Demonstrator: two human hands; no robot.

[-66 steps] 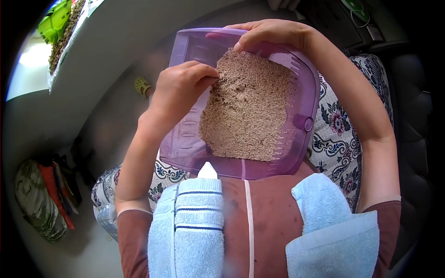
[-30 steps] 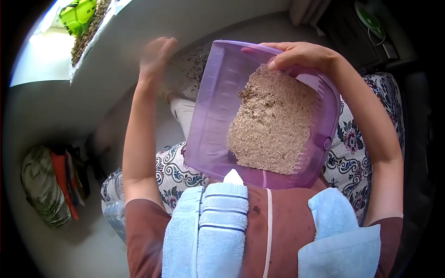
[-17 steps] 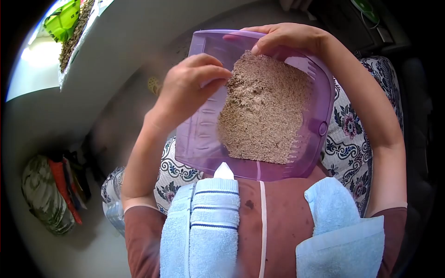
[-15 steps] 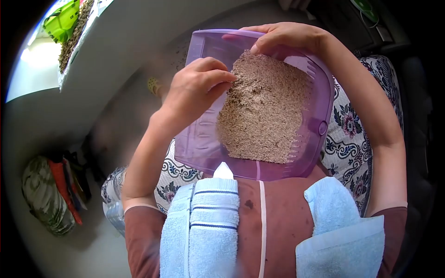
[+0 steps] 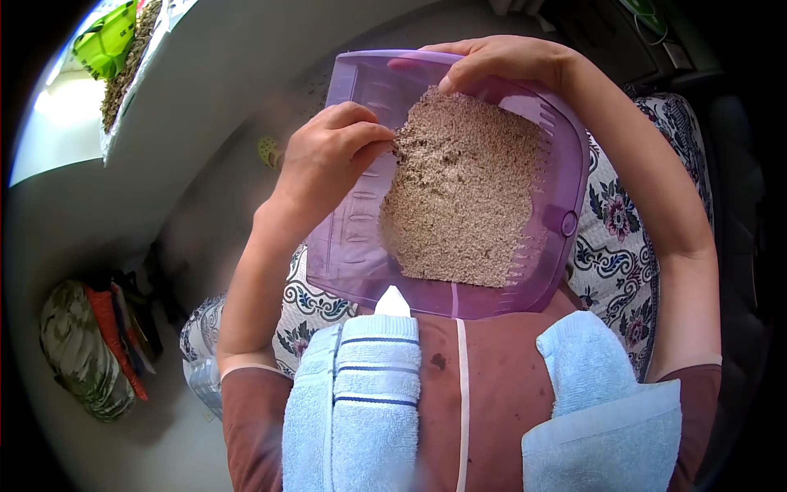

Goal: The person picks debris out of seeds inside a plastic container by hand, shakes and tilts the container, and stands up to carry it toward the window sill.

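Observation:
A translucent purple tray (image 5: 348,238) rests against my front, above my lap. Light brown granules (image 5: 463,193) cover much of its inside, with darker bits near their upper left edge. My right hand (image 5: 512,61) grips the far rim of the tray, its thumb inside by the granules. At the upper left edge of the granules my left hand (image 5: 336,148) pinches with thumb and forefinger together. Whatever lies between those fingertips is too small to make out.
Light blue towels (image 5: 377,394) hang over my front. Patterned fabric (image 5: 602,213) lies on both sides of the tray. A green bag (image 5: 106,41) and brown material are at the upper left. Camouflage and red items (image 5: 86,353) stand at the left. A yellow clog (image 5: 268,152) shows beyond the tray.
My left hand swung out to the far left, away from the tray, then came back to the granules' edge. Since then it has shifted slightly left. My right hand has kept its grip on the rim.

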